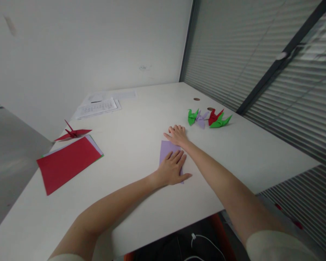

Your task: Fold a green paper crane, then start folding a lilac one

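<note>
A piece of purple paper [166,148] lies flat on the white table. Across its lower half rests my left hand [173,169], fingers spread and palm down, covering much of the sheet. My right hand [177,135] is at the paper's upper right edge, palm down, with the fingers a little bent and apart. Neither hand grips anything that I can see. Part of the paper's right side is hidden under the hands, so any fold there cannot be made out.
At the left a red sheet [70,163] tops a stack of coloured paper, with a red paper crane [73,133] behind it. Several folded birds, including a green one [192,116], stand at the right. Written papers [97,108] lie at the back. Blinds [233,47] border the right side.
</note>
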Tool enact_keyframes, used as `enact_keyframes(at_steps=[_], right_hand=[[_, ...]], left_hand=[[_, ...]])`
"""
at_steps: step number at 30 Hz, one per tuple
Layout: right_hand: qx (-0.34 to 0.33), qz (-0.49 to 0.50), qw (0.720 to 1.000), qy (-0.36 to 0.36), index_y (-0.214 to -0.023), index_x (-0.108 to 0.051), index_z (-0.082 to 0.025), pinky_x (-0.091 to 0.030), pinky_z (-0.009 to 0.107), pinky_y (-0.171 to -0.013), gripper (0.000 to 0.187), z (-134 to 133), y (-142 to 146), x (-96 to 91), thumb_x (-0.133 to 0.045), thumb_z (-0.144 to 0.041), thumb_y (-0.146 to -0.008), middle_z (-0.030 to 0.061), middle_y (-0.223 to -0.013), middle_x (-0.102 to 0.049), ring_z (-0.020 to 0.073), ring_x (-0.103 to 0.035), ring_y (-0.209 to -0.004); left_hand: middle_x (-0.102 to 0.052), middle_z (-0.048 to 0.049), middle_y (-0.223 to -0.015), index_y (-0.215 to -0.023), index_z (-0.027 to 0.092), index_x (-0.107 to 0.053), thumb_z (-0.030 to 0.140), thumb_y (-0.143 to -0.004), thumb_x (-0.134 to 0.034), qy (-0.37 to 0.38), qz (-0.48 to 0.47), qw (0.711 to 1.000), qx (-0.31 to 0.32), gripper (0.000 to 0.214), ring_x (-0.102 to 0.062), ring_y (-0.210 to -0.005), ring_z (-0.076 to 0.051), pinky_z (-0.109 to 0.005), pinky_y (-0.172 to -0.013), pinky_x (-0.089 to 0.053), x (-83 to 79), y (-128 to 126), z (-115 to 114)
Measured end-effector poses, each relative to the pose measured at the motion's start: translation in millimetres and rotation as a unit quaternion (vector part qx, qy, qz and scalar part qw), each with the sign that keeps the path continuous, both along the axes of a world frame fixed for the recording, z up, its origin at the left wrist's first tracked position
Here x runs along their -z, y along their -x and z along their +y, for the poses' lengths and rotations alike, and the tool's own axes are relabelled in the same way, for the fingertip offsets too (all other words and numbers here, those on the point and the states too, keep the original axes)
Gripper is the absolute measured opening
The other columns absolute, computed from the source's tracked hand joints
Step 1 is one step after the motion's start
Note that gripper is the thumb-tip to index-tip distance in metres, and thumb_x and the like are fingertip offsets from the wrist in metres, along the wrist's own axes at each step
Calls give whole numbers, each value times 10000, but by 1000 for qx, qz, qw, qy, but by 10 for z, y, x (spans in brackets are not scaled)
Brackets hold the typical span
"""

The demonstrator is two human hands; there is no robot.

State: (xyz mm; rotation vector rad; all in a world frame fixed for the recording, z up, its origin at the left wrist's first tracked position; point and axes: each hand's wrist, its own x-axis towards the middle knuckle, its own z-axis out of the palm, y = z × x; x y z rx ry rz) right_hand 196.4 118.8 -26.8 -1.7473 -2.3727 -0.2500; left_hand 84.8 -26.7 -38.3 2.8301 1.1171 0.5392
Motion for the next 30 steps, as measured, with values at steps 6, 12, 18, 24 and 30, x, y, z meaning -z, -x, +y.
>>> enact_keyframes(at_steps=[6, 12, 18, 24, 30], right_hand=[[35, 108, 993, 5, -907, -592, -194, -316, 403, -876, 443, 92, -43, -34, -299, -525, -943, 118, -1044, -602, 267, -483, -1019], [-25, 541, 836, 93, -519, -361, -230, -319, 277, -537, 572, -97, -89, -139, -387, -714, -822, -24, -491, -382, 131, -377, -514], [-111, 757, 554, 329, -482, -191, -232, -172, 243, -392, 618, -519, -191, -329, -410, -692, -832, -91, -405, -153, 76, -119, -376], [-25, 715, 665, 215, -496, -250, -246, -240, 258, -421, 561, -642, -281, -187, -378, -671, -840, -73, -417, -206, 103, -216, -388], [1, 294, 956, -13, -947, -605, -204, -393, 392, -861, 489, -923, -316, -70, -294, -580, -914, 111, -956, -602, 247, -522, -942]], left_hand=[[-359, -204, -1477, -1434, 93, -328, 792, -794, -333, 5, -12, 1000, -7, 947, -323, -1383, -313, -492, -1128, -239, 10, -2, 29], [-373, -207, -1469, -1399, 92, -375, 728, -851, -320, -2, -11, 1000, -1, 841, -318, -1383, -316, -500, -1126, -237, 32, 8, 35], [-525, -197, -1283, -1219, 121, -529, 643, -879, -400, -40, -14, 995, 87, 636, -496, -1215, -306, -442, -972, -427, -57, -11, 56], [-603, -96, -798, -916, 122, -600, 484, -967, -328, -57, 58, 988, 134, 455, -631, -758, -210, -334, -675, -503, -116, -30, -38], [-647, -143, -768, -816, 92, -630, 655, -897, -331, -8, 23, 995, 98, 643, -662, -759, -243, -371, -719, -528, -214, 18, -235]])
